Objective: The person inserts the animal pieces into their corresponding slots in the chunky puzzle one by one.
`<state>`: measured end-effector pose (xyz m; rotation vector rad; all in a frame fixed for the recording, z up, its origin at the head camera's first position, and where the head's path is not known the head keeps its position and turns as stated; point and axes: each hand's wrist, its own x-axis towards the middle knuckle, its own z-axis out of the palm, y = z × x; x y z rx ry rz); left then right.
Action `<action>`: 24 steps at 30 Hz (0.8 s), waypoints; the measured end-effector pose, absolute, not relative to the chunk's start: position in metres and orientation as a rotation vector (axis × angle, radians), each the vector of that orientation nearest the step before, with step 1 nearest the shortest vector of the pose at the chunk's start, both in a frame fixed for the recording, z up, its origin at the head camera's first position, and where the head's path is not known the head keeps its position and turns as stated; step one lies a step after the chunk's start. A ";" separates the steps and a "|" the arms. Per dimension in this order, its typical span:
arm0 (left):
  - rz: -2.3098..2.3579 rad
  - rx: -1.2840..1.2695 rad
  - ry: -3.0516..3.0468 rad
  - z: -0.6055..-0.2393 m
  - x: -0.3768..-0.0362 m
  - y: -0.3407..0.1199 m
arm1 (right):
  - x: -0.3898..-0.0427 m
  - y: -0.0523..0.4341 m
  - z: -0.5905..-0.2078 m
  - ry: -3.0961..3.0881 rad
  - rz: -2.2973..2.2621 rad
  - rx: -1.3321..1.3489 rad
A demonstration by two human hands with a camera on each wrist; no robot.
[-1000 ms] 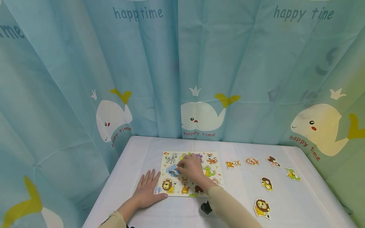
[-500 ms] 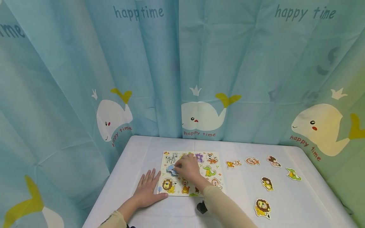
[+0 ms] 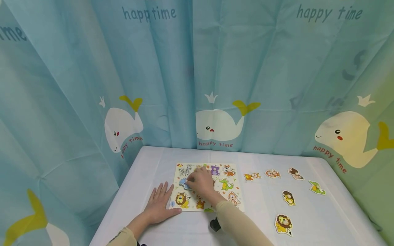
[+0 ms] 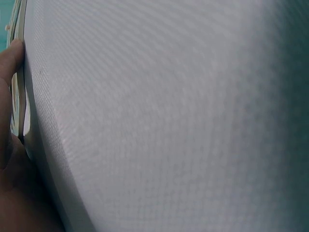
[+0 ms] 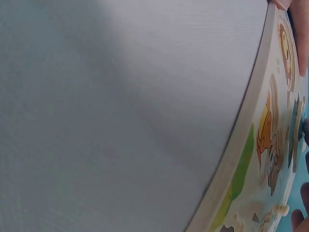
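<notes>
My left hand (image 3: 158,203) lies flat on the white tabletop with fingers spread, along the left edge of the animal puzzle board (image 3: 176,175). Its thumb reaches the board's front left corner. My right hand (image 3: 201,181) pinches a blue animal puzzle piece (image 3: 183,182) between thumb and fingers, over the blue spot in the board's middle row. In the right wrist view the piece (image 5: 294,140) shows nearly edge-on, close over the board (image 5: 241,125). The right hand and forearm hide the middle of the board.
Loose animal pieces lie right of the board: a lion (image 3: 283,224), a hedgehog (image 3: 288,198), a crocodile (image 3: 316,188), and several in a row behind, including a kangaroo (image 3: 252,176) and a monkey (image 3: 272,174). A whale-print curtain (image 3: 172,68) hangs behind the table.
My right hand has shifted slightly left with the blue piece, which now sits more closely over the matching blue spot. The left hand stays still.
</notes>
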<state>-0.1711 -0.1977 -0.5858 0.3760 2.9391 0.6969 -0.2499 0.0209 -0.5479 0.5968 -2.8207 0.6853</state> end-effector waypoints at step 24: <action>0.716 0.374 2.923 -0.582 -0.170 -0.197 | -0.248 0.017 -0.553 -2.829 0.663 0.576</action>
